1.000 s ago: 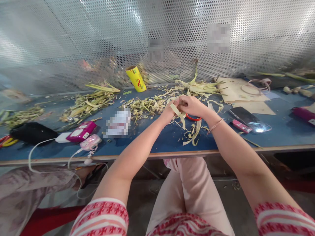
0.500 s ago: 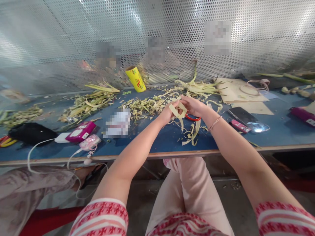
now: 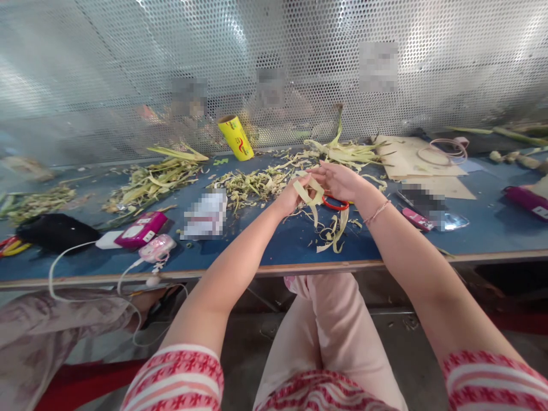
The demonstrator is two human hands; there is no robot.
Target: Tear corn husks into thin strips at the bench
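My left hand (image 3: 293, 197) is closed on a pale green leaf strip (image 3: 315, 195), which loops and hangs between my two hands. Close beside it, my right hand (image 3: 341, 181) reaches in from the right with curled fingers near the top of the strip. What its fingertips pinch is hidden. A red loop handle (image 3: 335, 202), with a bit of yellow beside it, shows just below my right palm; the rest of that tool is covered. Under my hands, curled leaf strips (image 3: 336, 235) lie on the blue table (image 3: 282, 245).
Leaf scraps (image 3: 252, 188) and a leaf bundle (image 3: 353, 151) lie behind my hands. A yellow roll (image 3: 236, 138) leans by the perforated metal screen (image 3: 317, 57). Left are a purple box (image 3: 141, 229), cables and a black pouch (image 3: 57, 233); right, a phone (image 3: 454, 221) and cardboard (image 3: 406, 160).
My right hand has shifted slightly up and turned a little, showing more of the red handle. The left hand and the leaf strip have barely moved.
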